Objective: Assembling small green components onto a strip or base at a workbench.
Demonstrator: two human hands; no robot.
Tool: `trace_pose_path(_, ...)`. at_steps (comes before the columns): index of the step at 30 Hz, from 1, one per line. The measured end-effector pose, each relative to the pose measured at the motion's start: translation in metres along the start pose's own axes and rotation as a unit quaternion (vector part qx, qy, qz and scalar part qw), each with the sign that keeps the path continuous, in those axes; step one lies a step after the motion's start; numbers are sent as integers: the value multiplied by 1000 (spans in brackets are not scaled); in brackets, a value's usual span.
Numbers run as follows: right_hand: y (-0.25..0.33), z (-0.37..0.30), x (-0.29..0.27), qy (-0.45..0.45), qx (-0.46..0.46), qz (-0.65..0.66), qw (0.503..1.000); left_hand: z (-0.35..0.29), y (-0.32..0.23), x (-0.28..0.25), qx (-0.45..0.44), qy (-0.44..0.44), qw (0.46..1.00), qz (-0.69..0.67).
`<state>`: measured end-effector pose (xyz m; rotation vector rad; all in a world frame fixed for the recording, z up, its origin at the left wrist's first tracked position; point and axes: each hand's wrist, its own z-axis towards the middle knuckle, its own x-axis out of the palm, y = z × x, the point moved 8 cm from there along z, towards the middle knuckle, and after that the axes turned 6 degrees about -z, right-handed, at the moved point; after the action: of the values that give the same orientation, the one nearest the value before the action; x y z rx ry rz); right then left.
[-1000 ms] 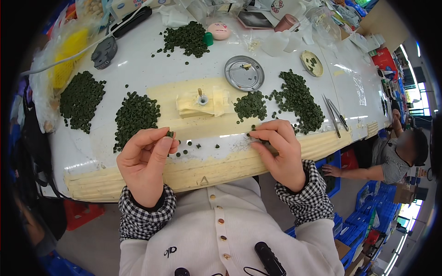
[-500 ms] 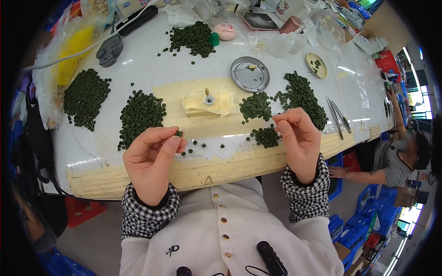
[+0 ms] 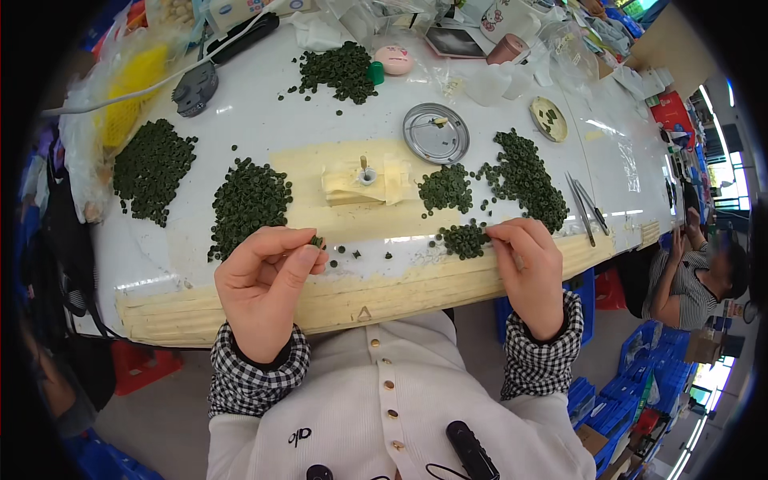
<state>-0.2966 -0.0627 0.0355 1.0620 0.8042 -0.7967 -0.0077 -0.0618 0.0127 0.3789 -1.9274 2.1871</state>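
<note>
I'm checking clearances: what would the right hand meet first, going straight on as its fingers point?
Most likely the small pile of dark green pieces, just ahead and to the left of the right hand. The gap looks tiny or nil; depth makes contact hard to judge.

White table (image 3: 256,104) | grey floor (image 3: 180,400) | blue crates (image 3: 664,356) at right | bright window (image 3: 737,166) far right | strip light (image 3: 705,98) lit

Head camera (wide fisheye) looks down on hands (image 3: 262,292), worktable (image 3: 244,116).
</note>
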Motion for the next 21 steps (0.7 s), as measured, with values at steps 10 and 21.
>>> trace_pose_path(10, 56, 41, -13, -56, -96, 21, 994, 14, -5, 10, -45, 10, 999, -4)
trace_pose_path(21, 121, 65, 19, -55, -213, 184, 958, 12, 1, 11, -22, 30, 998, -48)
